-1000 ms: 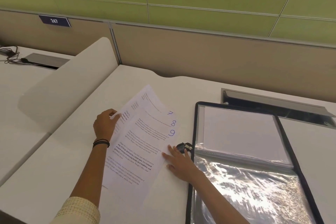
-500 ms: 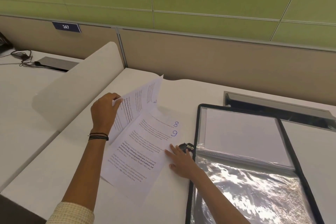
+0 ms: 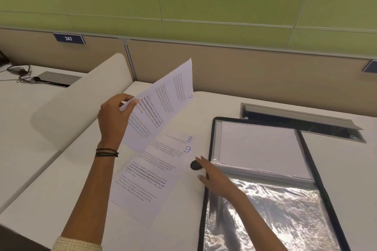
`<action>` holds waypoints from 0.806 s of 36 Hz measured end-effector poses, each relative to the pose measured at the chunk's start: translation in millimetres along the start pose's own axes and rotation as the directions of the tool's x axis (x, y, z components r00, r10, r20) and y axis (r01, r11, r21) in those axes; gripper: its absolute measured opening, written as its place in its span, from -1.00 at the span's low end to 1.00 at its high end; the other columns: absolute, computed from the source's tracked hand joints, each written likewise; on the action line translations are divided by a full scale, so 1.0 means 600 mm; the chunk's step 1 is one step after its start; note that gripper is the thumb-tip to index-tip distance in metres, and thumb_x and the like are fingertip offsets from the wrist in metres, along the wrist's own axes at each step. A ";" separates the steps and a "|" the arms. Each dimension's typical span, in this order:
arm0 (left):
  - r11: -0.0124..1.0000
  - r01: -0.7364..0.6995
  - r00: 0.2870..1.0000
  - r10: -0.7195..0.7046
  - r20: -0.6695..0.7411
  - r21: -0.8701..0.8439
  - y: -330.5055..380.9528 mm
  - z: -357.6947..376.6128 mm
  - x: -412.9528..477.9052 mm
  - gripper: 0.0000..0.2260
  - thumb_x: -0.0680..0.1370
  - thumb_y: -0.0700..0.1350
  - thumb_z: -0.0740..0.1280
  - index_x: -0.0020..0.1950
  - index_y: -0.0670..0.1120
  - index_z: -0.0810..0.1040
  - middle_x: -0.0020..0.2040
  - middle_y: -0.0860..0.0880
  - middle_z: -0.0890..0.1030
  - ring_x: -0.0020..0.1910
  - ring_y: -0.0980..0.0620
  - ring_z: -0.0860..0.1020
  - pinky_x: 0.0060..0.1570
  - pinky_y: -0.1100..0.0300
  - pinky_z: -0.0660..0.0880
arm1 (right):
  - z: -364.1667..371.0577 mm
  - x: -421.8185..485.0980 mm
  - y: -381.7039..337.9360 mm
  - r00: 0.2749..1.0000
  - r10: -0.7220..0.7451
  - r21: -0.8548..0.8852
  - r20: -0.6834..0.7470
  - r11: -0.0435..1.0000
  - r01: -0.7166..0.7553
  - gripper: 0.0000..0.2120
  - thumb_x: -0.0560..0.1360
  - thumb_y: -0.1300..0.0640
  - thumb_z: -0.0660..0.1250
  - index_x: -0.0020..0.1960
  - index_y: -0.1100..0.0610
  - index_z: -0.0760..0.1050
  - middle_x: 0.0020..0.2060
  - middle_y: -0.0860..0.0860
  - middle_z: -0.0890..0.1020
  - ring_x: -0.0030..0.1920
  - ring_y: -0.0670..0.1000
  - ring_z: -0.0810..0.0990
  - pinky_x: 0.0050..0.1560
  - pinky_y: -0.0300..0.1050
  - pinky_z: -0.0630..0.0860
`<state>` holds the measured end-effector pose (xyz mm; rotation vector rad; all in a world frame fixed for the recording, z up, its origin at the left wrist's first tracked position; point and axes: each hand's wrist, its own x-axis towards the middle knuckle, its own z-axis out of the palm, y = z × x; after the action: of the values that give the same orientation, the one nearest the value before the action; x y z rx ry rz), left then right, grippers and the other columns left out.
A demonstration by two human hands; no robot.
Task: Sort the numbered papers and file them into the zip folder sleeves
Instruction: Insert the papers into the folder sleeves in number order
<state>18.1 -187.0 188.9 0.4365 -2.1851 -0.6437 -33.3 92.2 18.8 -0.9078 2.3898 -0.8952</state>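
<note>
My left hand (image 3: 114, 117) pinches the left edge of the sheet numbered 7 (image 3: 163, 106) and holds it lifted, tilted up off the desk. Under it, the sheets numbered 8 (image 3: 173, 144) and 9 (image 3: 149, 181) lie overlapped on the white desk. My right hand (image 3: 212, 177) rests with straight fingers at the left edge of the open black zip folder (image 3: 318, 165), next to its zip pull (image 3: 195, 165). The folder shows a white page in a clear sleeve (image 3: 259, 144) and shiny plastic sleeves (image 3: 271, 216) below.
A curved white divider panel (image 3: 81, 98) stands to the left of the desk. A grey cable hatch (image 3: 302, 122) sits open behind the folder. Cables (image 3: 18, 73) lie on the neighbouring desk at far left. A beige partition wall closes the back.
My left hand has lifted sheet 7 off the fanned pile and raised it upright. Sheets 8 and 9 stay on the desk. My right hand has shifted slightly off the papers toward the folder edge.
</note>
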 end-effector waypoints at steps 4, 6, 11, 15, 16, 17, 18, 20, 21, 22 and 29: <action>0.993 0.027 1.000 -0.025 0.019 -0.112 0.027 0.012 -0.004 -0.83 0.52 -0.07 0.38 -0.02 -0.16 0.64 -0.13 -0.04 0.63 -0.23 0.03 0.52 -0.32 0.38 0.35 | -0.008 -0.038 0.020 0.997 0.055 0.178 -0.054 0.983 -0.044 -0.48 0.57 0.14 0.23 0.48 -0.07 0.15 0.45 -0.08 0.28 0.32 -0.16 0.37 0.34 -0.20 0.26; 0.986 0.034 0.999 -0.029 0.037 -0.162 0.044 0.020 -0.009 -0.84 0.52 -0.07 0.38 -0.03 -0.15 0.64 -0.15 0.00 0.61 -0.25 0.02 0.52 -0.33 0.35 0.37 | -0.012 -0.058 0.029 0.994 0.064 0.234 -0.084 0.971 -0.042 -0.49 0.57 0.17 0.24 0.42 -0.16 0.17 0.39 -0.14 0.33 0.25 -0.20 0.41 0.25 -0.37 0.32; 0.963 0.056 0.993 -0.027 0.114 -0.265 0.085 0.045 -0.025 -0.87 0.51 -0.07 0.39 -0.06 -0.12 0.63 -0.15 0.01 0.62 -0.25 0.01 0.53 -0.30 0.26 0.42 | -0.027 -0.102 0.049 0.977 0.133 0.334 -0.166 0.940 -0.072 -0.55 0.58 0.10 0.23 0.40 -0.17 0.19 0.36 -0.13 0.36 0.30 -0.09 0.41 0.22 -0.31 0.38; 0.932 0.100 0.981 -0.033 0.192 -0.349 0.128 0.067 -0.047 -0.93 0.50 -0.07 0.41 -0.11 -0.07 0.61 -0.21 0.11 0.61 -0.29 0.06 0.54 -0.30 0.24 0.44 | -0.046 -0.135 0.064 0.954 0.210 0.425 -0.212 0.899 -0.104 -0.55 0.57 0.05 0.25 0.39 -0.18 0.21 0.29 -0.17 0.40 0.23 -0.12 0.48 0.18 -0.21 0.48; 0.926 0.106 0.977 -0.029 0.210 -0.362 0.139 0.073 -0.053 -0.95 0.50 -0.09 0.41 -0.12 -0.05 0.60 -0.21 0.15 0.60 -0.29 0.08 0.53 -0.31 0.27 0.43 | -0.052 -0.143 0.067 0.946 0.230 0.452 -0.229 0.886 -0.106 -0.56 0.57 0.07 0.25 0.38 -0.19 0.21 0.26 -0.16 0.41 0.20 -0.14 0.49 0.12 -0.24 0.50; 0.918 0.112 0.973 -0.023 0.230 -0.381 0.149 0.079 -0.060 -0.96 0.50 -0.10 0.41 -0.12 -0.05 0.60 -0.21 0.17 0.59 -0.29 0.08 0.53 -0.30 0.27 0.43 | -0.057 -0.151 0.070 0.937 0.249 0.481 -0.246 0.870 -0.105 -0.57 0.57 0.10 0.25 0.37 -0.17 0.23 0.25 -0.14 0.43 0.17 -0.16 0.50 0.06 -0.28 0.52; 0.907 0.122 0.967 -0.018 0.253 -0.403 0.157 0.086 -0.066 -0.96 0.49 -0.10 0.41 -0.13 -0.05 0.60 -0.20 0.16 0.60 -0.28 0.06 0.54 -0.29 0.25 0.45 | -0.061 -0.159 0.075 0.927 0.266 0.511 -0.264 0.854 -0.099 -0.57 0.57 0.13 0.25 0.37 -0.14 0.24 0.25 -0.11 0.44 0.15 -0.17 0.51 0.01 -0.31 0.53; 0.889 0.134 0.955 0.003 0.297 -0.439 0.171 0.099 -0.077 -0.96 0.49 -0.10 0.41 -0.13 -0.06 0.61 -0.19 0.12 0.63 -0.27 0.02 0.55 -0.27 0.19 0.46 | -0.070 -0.174 0.084 0.905 0.308 0.571 -0.293 0.816 -0.093 -0.58 0.57 0.17 0.24 0.37 -0.08 0.26 0.24 -0.04 0.46 0.12 -0.16 0.52 -0.09 -0.37 0.52; 0.882 0.139 0.948 0.014 0.319 -0.450 0.178 0.106 -0.083 -0.95 0.49 -0.10 0.41 -0.13 -0.06 0.61 -0.18 0.11 0.64 -0.26 0.01 0.56 -0.27 0.19 0.47 | -0.075 -0.182 0.088 0.894 0.332 0.607 -0.300 0.790 -0.090 -0.58 0.57 0.19 0.24 0.38 -0.06 0.27 0.23 -0.03 0.47 0.12 -0.14 0.52 -0.13 -0.40 0.50; 0.876 0.143 0.940 0.025 0.340 -0.460 0.186 0.112 -0.089 -0.95 0.49 -0.10 0.41 -0.13 -0.06 0.62 -0.18 0.11 0.64 -0.26 0.01 0.57 -0.28 0.20 0.48 | -0.080 -0.190 0.091 0.883 0.356 0.650 -0.305 0.756 -0.080 -0.58 0.57 0.19 0.25 0.38 -0.04 0.28 0.22 -0.04 0.48 0.12 -0.13 0.52 -0.15 -0.41 0.50; 0.834 0.213 0.873 0.072 0.483 -0.509 0.233 0.151 -0.135 -0.95 0.49 -0.10 0.42 -0.17 -0.04 0.62 -0.24 0.05 0.66 -0.29 -0.02 0.62 -0.30 0.19 0.52 | -0.107 -0.252 0.121 0.800 0.503 0.812 -0.326 0.582 -0.035 -0.53 0.55 0.06 0.27 0.43 0.00 0.25 0.24 -0.04 0.47 0.12 -0.02 0.59 -0.07 -0.22 0.60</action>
<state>-15.1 -6.0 170.8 0.0412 -2.2965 -1.5154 3.3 266.8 37.2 0.1159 2.0296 -2.0181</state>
